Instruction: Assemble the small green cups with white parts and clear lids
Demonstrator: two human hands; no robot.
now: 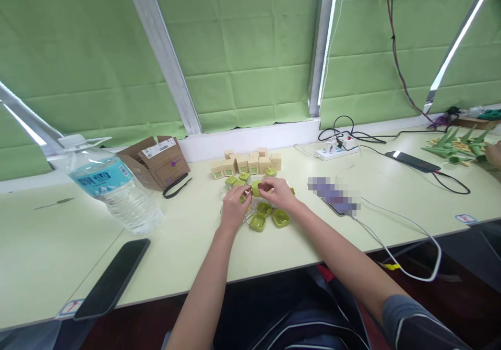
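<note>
Between my two hands, over the middle of the table, is a small green plastic case (255,188). My left hand (236,204) pinches at its left side, while the fingers of my right hand (277,191) close on its right side. Just below lie open green cases, one nearest me (258,222) and another to its right (281,218). More green pieces (235,180) and some clear plastic or thin cords lie behind and beside my left hand, partly hidden by it. Several small tan boxes (253,163) stand in rows behind.
On the left are a large water bottle (129,204), an open cardboard box (156,165) and a black phone (113,277). To the right lie a phone with a blurred screen (336,201), a white cable (403,214), a power strip (336,151) and another phone (410,161). Another person's hand (493,154) shows far right.
</note>
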